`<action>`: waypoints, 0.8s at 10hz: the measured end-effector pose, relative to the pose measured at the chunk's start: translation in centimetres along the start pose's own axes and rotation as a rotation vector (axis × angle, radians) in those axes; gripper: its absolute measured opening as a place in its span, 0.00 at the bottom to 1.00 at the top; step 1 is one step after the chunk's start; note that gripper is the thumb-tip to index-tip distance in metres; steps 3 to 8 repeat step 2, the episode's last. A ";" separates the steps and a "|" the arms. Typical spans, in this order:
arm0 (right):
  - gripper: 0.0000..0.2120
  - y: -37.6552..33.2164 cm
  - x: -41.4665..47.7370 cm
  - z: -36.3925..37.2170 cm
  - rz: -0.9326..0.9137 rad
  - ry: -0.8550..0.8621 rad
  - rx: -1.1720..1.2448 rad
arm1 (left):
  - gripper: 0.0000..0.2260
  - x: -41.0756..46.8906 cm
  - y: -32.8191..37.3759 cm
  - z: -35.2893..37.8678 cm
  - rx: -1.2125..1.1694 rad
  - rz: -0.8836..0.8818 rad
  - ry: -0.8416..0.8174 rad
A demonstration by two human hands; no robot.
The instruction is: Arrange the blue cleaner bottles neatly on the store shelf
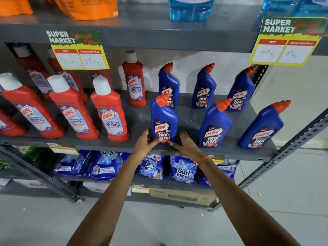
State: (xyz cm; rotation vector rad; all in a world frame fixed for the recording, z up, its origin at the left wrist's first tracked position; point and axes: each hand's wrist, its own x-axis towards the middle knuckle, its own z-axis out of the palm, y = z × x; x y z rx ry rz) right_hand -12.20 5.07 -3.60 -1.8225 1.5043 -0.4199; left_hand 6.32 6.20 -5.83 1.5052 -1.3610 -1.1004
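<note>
Both hands cup base of front-left bottle [164, 119] near shelf [221, 153] front edge: left hand [144, 144] and right hand [185, 144] half-open, pressing sides, likely squaring label forward. Five other blue bottles [214, 123] upright behind, rightward.

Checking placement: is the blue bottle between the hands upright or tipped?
Upright. The front-left blue bottle stands on its base at the shelf front, cap up, left hand and right hand at its base.
</note>
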 end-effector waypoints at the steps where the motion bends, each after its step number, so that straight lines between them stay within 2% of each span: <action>1: 0.24 -0.4 -0.4 -0.4 -0.001 -0.082 -0.102 | 0.26 -1.4 1.0 0.5 0.197 -0.079 0.005; 2: 0.23 -1.3 -0.9 -1.5 0.030 -0.099 -0.113 | 0.24 -2.0 3.3 1.0 0.403 -0.213 0.043; 8: 0.23 -1.3 -0.9 -1.5 0.030 -0.099 -0.113 | 0.24 -2.0 3.3 1.0 0.403 -0.213 0.043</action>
